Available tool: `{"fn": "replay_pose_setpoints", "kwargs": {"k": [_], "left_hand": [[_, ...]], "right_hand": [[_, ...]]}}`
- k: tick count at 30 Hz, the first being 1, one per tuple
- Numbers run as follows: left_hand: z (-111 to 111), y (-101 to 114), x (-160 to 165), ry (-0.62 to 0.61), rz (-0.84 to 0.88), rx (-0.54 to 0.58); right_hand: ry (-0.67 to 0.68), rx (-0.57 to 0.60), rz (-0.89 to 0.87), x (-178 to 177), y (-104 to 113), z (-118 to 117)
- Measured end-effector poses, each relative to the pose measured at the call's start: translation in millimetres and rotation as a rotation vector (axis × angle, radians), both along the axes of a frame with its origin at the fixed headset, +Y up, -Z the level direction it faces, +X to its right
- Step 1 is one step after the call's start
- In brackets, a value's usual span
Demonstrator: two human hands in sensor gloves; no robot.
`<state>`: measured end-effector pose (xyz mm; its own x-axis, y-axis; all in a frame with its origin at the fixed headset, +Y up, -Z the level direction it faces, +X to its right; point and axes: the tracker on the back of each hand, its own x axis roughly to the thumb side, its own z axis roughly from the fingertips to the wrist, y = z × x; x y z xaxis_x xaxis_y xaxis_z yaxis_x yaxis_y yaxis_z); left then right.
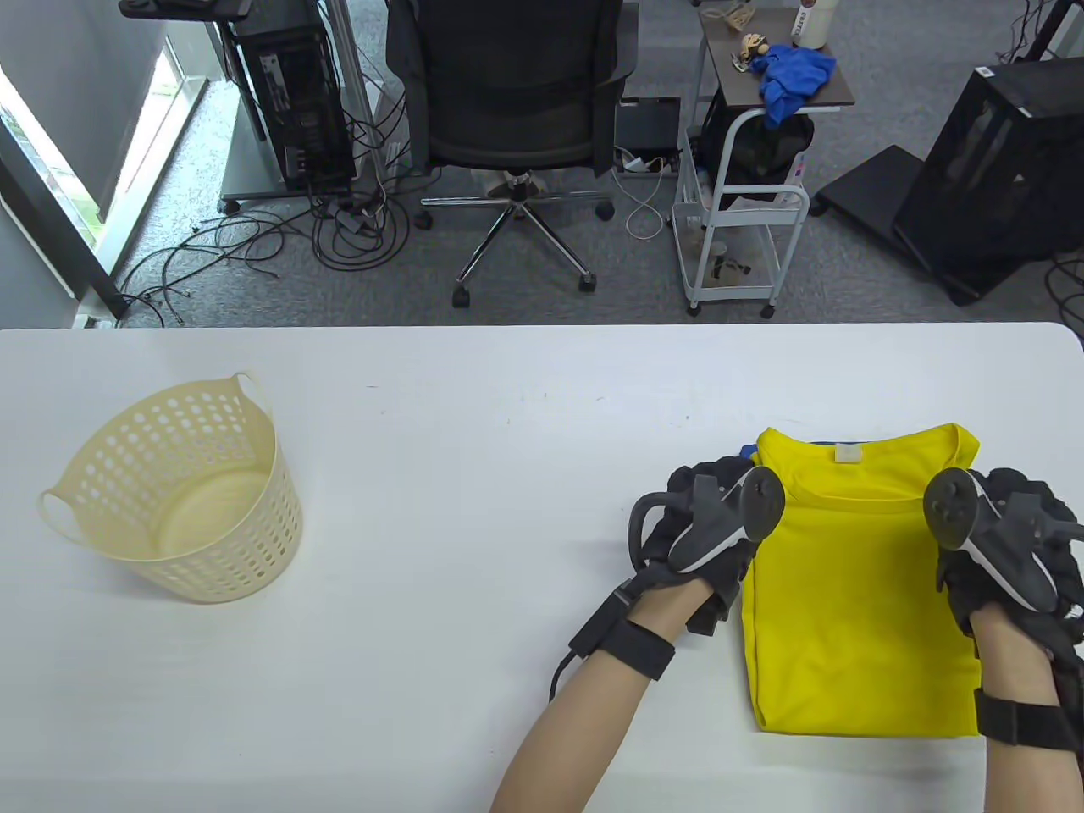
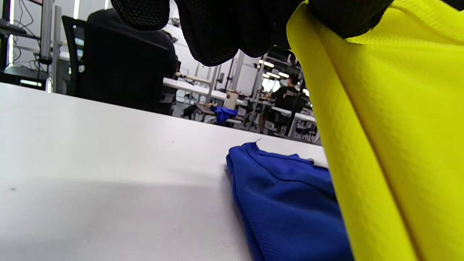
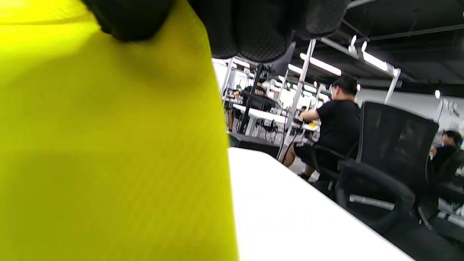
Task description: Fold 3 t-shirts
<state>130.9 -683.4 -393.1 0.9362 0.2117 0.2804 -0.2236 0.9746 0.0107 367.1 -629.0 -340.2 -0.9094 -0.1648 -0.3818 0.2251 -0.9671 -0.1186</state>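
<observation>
Yellow t-shirt (image 1: 855, 593), folded to a rectangle with collar and neck label facing up, lies at the right end of the white desk (image 1: 440, 474), near its front edge. Left hand (image 1: 703, 529) and right hand (image 1: 1008, 550) sit at its 2 upper side edges.

Hidden or unclear:
- Table view: trackers cover both hands, so the fingers cannot be read there.
- Blue t-shirt (image 2: 286, 203) is almost wholly buried; from above only a sliver of blue shows at the yellow shirt's top left corner.
- A 3rd shirt cannot be made out in the stack.
- Right wrist view is blurred close up; yellow cloth fills its left half.

View differences:
- Left wrist view: gloved fingers (image 2: 214, 32) curl over the yellow edge, gripping it, the cloth raised off the blue shirt, which lies flat on the desk beneath.
- Right wrist view: gloved fingers (image 3: 253, 32) clench the yellow shirt's other edge at the top of the frame; bare desk beside it.
- Only the table view shows the cream perforated basket (image 1: 182, 495), upright at the desk's left, well apart from the shirts.

Fabric: fine mesh knit, smooth.
</observation>
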Motion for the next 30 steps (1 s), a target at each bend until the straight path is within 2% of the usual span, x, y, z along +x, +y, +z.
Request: {"fn": "replay_pose_setpoints", "kwargs": {"k": [3, 8, 10, 12, 14, 17, 22, 25, 30], "left_hand": [[-17.9, -21.0, 9.3, 0.007, -0.087, -0.017], [-34.8, -44.3, 15.6, 0.031, -0.193, -0.04], [-36.1, -49.2, 14.8, 0.024, -0.21, -0.013], [-34.0, -48.2, 7.3, 0.025, -0.251, 0.049], [-28.8, -40.8, -4.6, 0.021, -0.265, 0.111], [-17.5, -22.0, -33.8, 0.052, -0.272, 0.13], [11.2, 4.2, -94.0, 0.123, -0.279, 0.141], [27.4, 12.9, -131.8, 0.174, -0.321, 0.076], [60.5, 20.8, -210.7, 0.278, -0.297, 0.044]], "right_hand": [[-0.015, -0.03, -0.041, 10.1, -24.4, -23.5], [-0.051, -0.075, -0.07, 16.8, -50.5, -46.6], [-0.111, -0.139, -0.061, 20.4, -60.9, -51.8], [-0.175, -0.157, 0.038, 24.8, -63.0, -49.7], [-0.181, -0.115, 0.048, 25.4, -53.6, -41.5], [-0.128, -0.051, -0.018, 14.7, -32.5, -24.2], [0.056, 0.011, -0.032, -41.6, -5.1, 14.5], [0.128, 0.004, 0.016, -76.3, -2.0, 32.1], [0.268, 0.002, 0.048, -130.1, -6.7, 55.2]]}}
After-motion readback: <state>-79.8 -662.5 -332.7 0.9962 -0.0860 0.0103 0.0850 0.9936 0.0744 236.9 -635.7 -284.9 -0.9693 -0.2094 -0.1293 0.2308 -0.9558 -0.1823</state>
